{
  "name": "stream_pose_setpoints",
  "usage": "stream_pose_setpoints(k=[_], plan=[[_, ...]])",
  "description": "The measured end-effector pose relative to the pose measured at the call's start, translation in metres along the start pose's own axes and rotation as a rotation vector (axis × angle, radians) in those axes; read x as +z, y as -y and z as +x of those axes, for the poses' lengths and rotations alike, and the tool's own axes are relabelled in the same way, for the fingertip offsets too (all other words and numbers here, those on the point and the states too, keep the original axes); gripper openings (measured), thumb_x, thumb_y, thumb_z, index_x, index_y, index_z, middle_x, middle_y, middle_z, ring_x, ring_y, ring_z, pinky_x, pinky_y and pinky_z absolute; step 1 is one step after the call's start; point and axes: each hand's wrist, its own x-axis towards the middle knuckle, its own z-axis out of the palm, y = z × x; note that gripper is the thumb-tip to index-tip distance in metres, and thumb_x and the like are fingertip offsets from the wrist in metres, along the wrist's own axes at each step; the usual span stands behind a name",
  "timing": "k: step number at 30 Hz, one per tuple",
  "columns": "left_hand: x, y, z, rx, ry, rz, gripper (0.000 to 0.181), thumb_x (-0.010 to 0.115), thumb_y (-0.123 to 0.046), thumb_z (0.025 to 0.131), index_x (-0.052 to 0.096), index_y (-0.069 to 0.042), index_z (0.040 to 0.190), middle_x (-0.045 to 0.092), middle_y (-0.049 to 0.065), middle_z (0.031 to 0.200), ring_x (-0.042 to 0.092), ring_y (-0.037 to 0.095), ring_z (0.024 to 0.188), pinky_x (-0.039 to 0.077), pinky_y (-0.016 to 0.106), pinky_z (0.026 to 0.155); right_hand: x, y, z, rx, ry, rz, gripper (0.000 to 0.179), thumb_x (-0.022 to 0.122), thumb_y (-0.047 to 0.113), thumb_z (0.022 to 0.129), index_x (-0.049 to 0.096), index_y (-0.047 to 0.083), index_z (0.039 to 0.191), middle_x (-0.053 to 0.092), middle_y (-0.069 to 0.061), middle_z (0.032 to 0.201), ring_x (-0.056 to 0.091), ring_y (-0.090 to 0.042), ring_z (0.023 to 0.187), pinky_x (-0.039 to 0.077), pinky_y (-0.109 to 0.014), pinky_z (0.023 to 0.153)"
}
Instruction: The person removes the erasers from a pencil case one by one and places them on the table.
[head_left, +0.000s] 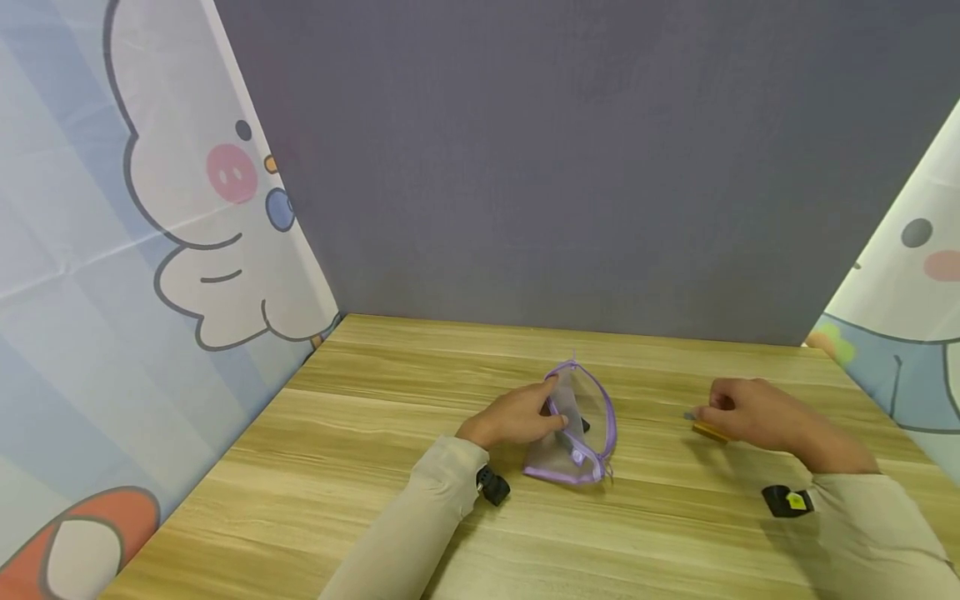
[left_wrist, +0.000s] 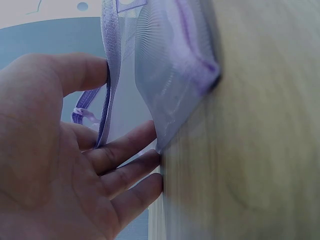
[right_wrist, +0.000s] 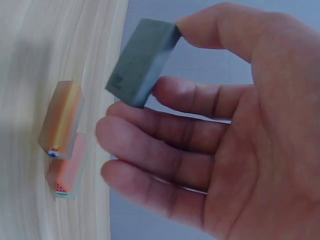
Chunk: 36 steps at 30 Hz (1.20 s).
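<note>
The mesh pouch (head_left: 553,460) stands on the table a little right of the centre in the lower half of the head view, and its mouth is spread apart. Inside the mouth a small dark object (head_left: 586,425) can be seen, too little for me to tell what it is. The pouch is of thin, half-transparent greyish net, with purple woven band along its edges.

In the right-wrist view, the grey-green block (right_wrist: 142,62) is a rectangular bar with flat faces, sharp edges and a small dark print near one end. Lower at the left of this view, an orange block (right_wrist: 62,117) with a yellow stripe and a pink block (right_wrist: 70,172) with dark dots and a green edge lie on the table. The orange one partly covers the pink one from this angle; I cannot tell whether they touch. The table (head_left: 300,467) has a yellowish wood grain.

The left hand (head_left: 516,415) pinches the pouch's rim between thumb and index finger, while its other fingers extend loosely along the net. The right hand (head_left: 742,408), in the lower right of the head view, holds the grey-green block between thumb and index fingertips, above the table; its remaining fingers are gently bent.
</note>
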Motion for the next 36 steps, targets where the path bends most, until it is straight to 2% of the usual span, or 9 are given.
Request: stream_pose_setpoints(k=[4,10,18,22,30,36], plan=[[0.001,0.001,-0.001,0.0,0.005,-0.022,0.082,0.056,-0.046,0.098,0.016,-0.01,0.161,0.036,0.006,0.159,0.039,0.019,0.141,0.033,0.034,0.113,0.001,-0.002,-0.002,0.014,0.027,0.015,0.035,0.065,0.038,0.097,0.051,0.017,0.073,0.047,0.007,0.062,0.039,-0.009,0.053,0.033,-0.026,0.051],[0.001,0.002,-0.001,0.001,0.008,-0.009,0.082,0.055,-0.046,0.099,0.017,-0.01,0.161,0.037,0.005,0.158,0.041,0.018,0.14,0.035,0.034,0.112,0.0,-0.003,-0.004,0.026,0.072,0.048,0.035,0.065,0.036,0.096,0.051,0.016,0.071,0.049,0.007,0.059,0.041,-0.009,0.052,0.035,-0.026,0.051],[-0.001,0.0,-0.002,-0.003,0.012,-0.025,0.082,0.056,-0.047,0.098,0.018,-0.012,0.161,0.034,0.005,0.16,0.036,0.018,0.143,0.031,0.034,0.114,-0.001,-0.009,-0.006,0.018,0.186,0.116,0.031,0.057,0.026,0.101,0.05,0.013,0.073,0.048,0.005,0.058,0.042,-0.011,0.053,0.034,-0.027,0.054],[-0.001,0.001,-0.001,-0.001,0.017,-0.024,0.081,0.055,-0.047,0.099,0.017,-0.011,0.161,0.033,0.005,0.16,0.035,0.018,0.143,0.031,0.034,0.114,0.0,-0.012,-0.006,0.035,0.221,0.163,0.032,0.057,0.025,0.102,0.049,0.012,0.073,0.049,0.003,0.059,0.044,-0.013,0.054,0.035,-0.027,0.055],[0.002,0.002,0.001,0.007,0.005,-0.005,0.082,0.055,-0.047,0.098,0.018,-0.01,0.161,0.037,0.006,0.158,0.04,0.018,0.14,0.034,0.033,0.112,0.001,-0.015,-0.007,0.06,0.23,0.179,0.032,0.057,0.024,0.102,0.049,0.011,0.074,0.048,0.003,0.058,0.045,-0.014,0.054,0.035,-0.028,0.055],[0.002,0.002,0.001,0.008,0.006,-0.002,0.082,0.054,-0.047,0.098,0.017,-0.01,0.161,0.038,0.005,0.158,0.041,0.018,0.139,0.035,0.034,0.111,0.001,-0.016,-0.006,0.077,0.224,0.126,0.03,0.057,0.025,0.102,0.052,0.01,0.077,0.048,0.003,0.056,0.043,-0.015,0.054,0.035,-0.029,0.056]])
